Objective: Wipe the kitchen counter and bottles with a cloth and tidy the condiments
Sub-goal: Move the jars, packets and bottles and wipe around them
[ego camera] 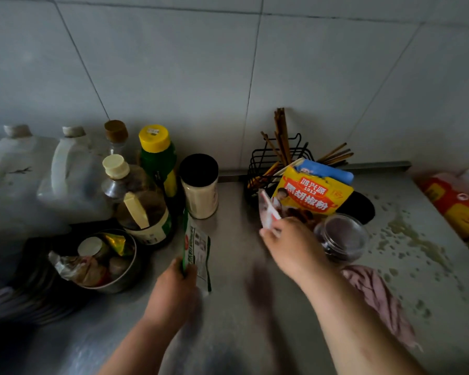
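Observation:
My left hand (175, 286) grips the lower end of a green and white condiment packet (197, 244), held upright above the steel counter (236, 307). My right hand (290, 243) pinches a small red and white packet (267, 211) in front of a yellow pepper powder bag (310, 194). A pink cloth (377, 299) lies crumpled on the counter, right of my right forearm. Bottles stand at the back left: a green bottle with a yellow cap (157, 155), a clear bottle with a cream cap (136, 201) and a black-lidded jar (199, 185).
Two large white jugs (73, 177) stand far left. A steel bowl (121, 285) of small packets sits front left. A black wire rack (271, 158) holds chopsticks by the wall. A glass jar (341, 238) lies beside my right hand. Spilled droplets (406, 236) cover the right counter. An orange bag (455, 207) lies far right.

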A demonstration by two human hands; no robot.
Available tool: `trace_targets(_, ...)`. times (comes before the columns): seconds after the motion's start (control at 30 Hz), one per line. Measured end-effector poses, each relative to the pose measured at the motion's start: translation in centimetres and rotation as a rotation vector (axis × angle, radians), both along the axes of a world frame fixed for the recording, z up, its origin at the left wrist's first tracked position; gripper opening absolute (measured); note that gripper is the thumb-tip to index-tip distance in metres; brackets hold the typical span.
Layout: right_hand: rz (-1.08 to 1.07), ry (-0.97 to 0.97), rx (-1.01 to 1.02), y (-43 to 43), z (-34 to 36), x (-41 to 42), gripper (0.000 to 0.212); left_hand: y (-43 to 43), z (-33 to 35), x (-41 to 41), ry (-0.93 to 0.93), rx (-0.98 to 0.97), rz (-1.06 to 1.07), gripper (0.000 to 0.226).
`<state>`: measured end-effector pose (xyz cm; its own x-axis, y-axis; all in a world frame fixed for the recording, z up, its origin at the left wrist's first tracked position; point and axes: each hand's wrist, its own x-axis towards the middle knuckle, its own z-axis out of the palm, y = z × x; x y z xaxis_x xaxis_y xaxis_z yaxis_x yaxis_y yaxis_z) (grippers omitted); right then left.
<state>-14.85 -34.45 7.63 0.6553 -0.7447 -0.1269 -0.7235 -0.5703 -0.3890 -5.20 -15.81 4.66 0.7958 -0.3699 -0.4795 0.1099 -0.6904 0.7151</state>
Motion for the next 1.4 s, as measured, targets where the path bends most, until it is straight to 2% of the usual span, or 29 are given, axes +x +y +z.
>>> trace_targets(0.07,0.065,-0.031,0.077,2.3,0.1,0.4,0.035,0.1,0.1,-0.2,0.017,-0.016,-0.032,0.033)
trace_targets(0.2,0.133,-0.159,0.306,5.9,0.1,1.3,0.049,-0.1,0.6,-0.6,0.056,-0.028,-0.163,0.049)
trace_targets(0.37,0.283,-0.203,0.397,8.4,0.1,2.3,0.048,0.1,0.4,-0.4,-0.319,0.075,-0.365,0.036)
trace_targets(0.47,0.356,-0.186,0.456,8.3,0.0,2.1,0.049,0.0,0.6,0.0,-0.34,0.155,-0.378,0.038)
trace_targets(0.57,0.385,-0.249,0.433,7.4,0.3,1.5,0.038,-0.5,1.0,0.1,-0.326,0.22,-0.327,0.041)
trace_targets(0.67,0.288,-0.357,0.321,5.1,0.9,0.9,0.027,-0.8,0.9,0.4,-0.316,0.253,-0.258,0.035)
trace_targets(0.8,0.091,-0.366,0.125,0.5,1.2,0.0,0.028,-0.8,0.5,0.9,-0.309,0.298,-0.237,0.032)
trace_targets(0.9,-0.049,-0.32,-0.015,-2.0,1.8,-1.0,0.038,-0.9,0.5,1.0,-0.292,0.297,-0.218,0.033)
trace_targets(1.0,-0.217,-0.233,-0.129,-4.4,2.0,-1.8,0.063,-0.9,0.4,1.1,-0.29,0.311,-0.219,0.033)
trace_targets(1.1,-0.325,-0.185,-0.123,-6.9,1.8,-1.9,0.088,-1.0,0.3,1.1,-0.303,0.325,-0.225,0.031)
trace_targets(1.2,-0.395,-0.184,-0.047,-9.0,1.8,-1.6,0.102,-0.8,0.5,1.2,-0.28,0.329,-0.212,0.03)
trace_targets(1.3,-0.413,-0.227,0.0,-10.4,1.4,-1.5,0.107,-0.6,0.4,1.5,-0.261,0.332,-0.203,0.028)
trace_targets(1.4,-0.437,-0.233,-0.104,-10.3,1.2,-1.5,0.095,-0.3,0.3,1.8,-0.238,0.324,-0.179,0.031)
